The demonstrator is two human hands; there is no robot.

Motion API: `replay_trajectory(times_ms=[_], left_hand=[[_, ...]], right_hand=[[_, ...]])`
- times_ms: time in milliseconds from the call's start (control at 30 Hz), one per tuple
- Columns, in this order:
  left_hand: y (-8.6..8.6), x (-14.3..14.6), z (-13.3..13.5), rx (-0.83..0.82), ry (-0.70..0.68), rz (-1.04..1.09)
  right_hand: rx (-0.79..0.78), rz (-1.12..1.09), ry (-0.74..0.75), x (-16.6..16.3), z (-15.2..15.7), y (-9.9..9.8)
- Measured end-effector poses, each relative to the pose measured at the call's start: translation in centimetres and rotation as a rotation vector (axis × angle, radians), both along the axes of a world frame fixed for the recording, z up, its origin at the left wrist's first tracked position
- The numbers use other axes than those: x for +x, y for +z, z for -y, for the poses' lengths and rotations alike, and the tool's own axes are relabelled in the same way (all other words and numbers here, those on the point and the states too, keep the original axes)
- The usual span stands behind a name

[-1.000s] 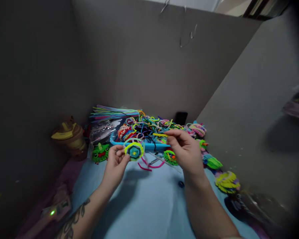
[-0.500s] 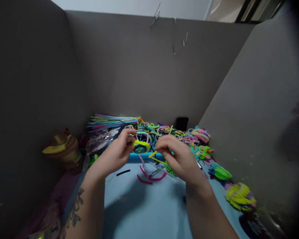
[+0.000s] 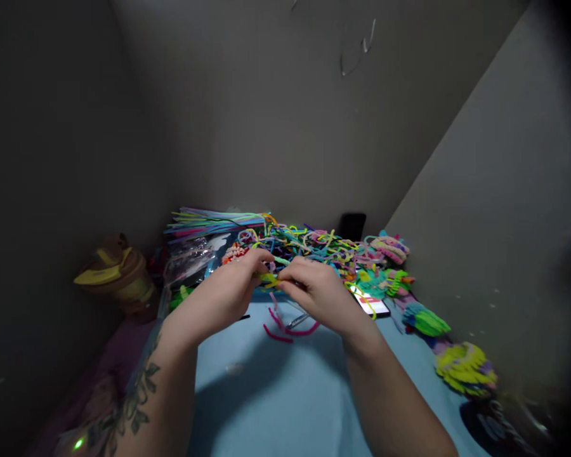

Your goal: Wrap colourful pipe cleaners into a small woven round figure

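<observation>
My left hand [image 3: 233, 279] is closed, its thumb and fingers pinching a small yellow pipe cleaner piece [image 3: 268, 279]. From the other side my right hand [image 3: 318, 289] pinches at a yellow pipe cleaner at the right edge of the same piece, and the fingertips of both hands almost meet. Fingers cover most of the piece. Below the hands, pink pipe cleaner scraps [image 3: 278, 338] lie on the blue surface by a metal tool [image 3: 297, 321], partly hidden by my right hand. A short black scrap [image 3: 245, 317] shows beside my left wrist.
Behind the hands spreads a tangled pile of coloured pipe cleaners [image 3: 309, 241], with a straight bundle [image 3: 214, 222] at its left. A lit phone [image 3: 370, 304] and several fuzzy pipe cleaner pieces, one yellow [image 3: 465, 369], line the right. A brown pot-like object [image 3: 118, 273] stands left.
My right hand has moved left, bringing its yellow pipe cleaner against the piece in my left hand. The view has shifted, and the lit phone now shows beside my right hand.
</observation>
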State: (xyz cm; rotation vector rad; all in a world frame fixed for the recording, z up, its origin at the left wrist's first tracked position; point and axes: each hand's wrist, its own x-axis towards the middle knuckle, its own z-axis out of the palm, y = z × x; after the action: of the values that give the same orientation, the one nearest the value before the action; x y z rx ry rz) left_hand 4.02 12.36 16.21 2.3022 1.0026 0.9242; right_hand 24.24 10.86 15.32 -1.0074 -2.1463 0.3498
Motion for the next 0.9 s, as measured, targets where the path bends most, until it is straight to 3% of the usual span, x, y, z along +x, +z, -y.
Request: replay_trajectory(times_ms=[133,200,300,467,700,900], left_hand=[[0.0,-0.1,-0.6,0.345,0.089,0.047],[0.1,-0.2,-0.9,0.401,0.174,0.115],[0.2,-0.5,-1.0,0.326,0.218,0.109],[-0.3,0.2,-1.1,0.216,0.13,0.105],[-2.1,2.7,-1.2,0.245,0.109,0.072],[-2.8,3.5,-1.8,0.259,0.218,0.079]], right_hand=[[-0.083,-0.141,-0.057,0.1,-0.4,0.0],[-0.152,-0.261,-0.115,0.3,-0.8,-0.1],[-0.27,-0.444,-0.154,0.4,-1.5,-0.5],[-0.343,-0.632,-0.153,0.3,-2.3,-1.2],[-0.339,-0.698,-0.199,-1.0,-2.0,-1.6],[-0.304,-0.639,-0.162,-1.4,-1.9,-2.0]])
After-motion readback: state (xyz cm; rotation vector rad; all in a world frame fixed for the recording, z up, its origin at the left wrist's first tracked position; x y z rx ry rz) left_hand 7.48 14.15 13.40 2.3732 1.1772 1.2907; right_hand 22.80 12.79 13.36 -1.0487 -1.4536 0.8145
